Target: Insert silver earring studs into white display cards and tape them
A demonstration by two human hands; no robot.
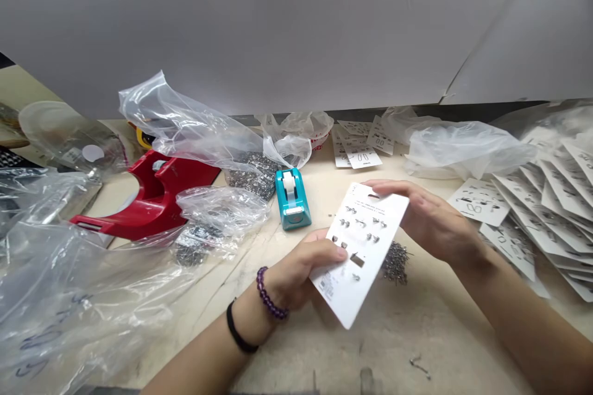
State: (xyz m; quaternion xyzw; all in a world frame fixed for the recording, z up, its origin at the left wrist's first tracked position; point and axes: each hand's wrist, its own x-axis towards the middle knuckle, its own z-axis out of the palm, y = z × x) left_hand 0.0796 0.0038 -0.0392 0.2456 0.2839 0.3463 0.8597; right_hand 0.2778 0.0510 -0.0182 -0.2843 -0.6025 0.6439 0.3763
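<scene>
A white earring card [365, 228] is tilted, with its back facing me and several small metal earring backs on it. My left hand [303, 265] grips its lower left edge, thumb on the near face and fingers behind. My right hand [430, 219] is at the card's upper right edge, its fingers reaching along and behind the top; the fingertips are partly hidden. Beneath and behind the card lies a pile of small metal pieces [395, 263], partly covered by it. One loose metal piece [420, 367] is on the table near me.
Stacked filled cards [551, 210] spread at the right. More cards [359, 151] lie at the back beside a clear bag [463, 148]. A teal tape dispenser [293, 200] stands in the middle, a red tape dispenser [152, 197] to its left. Plastic bags [69, 308] cover the left side.
</scene>
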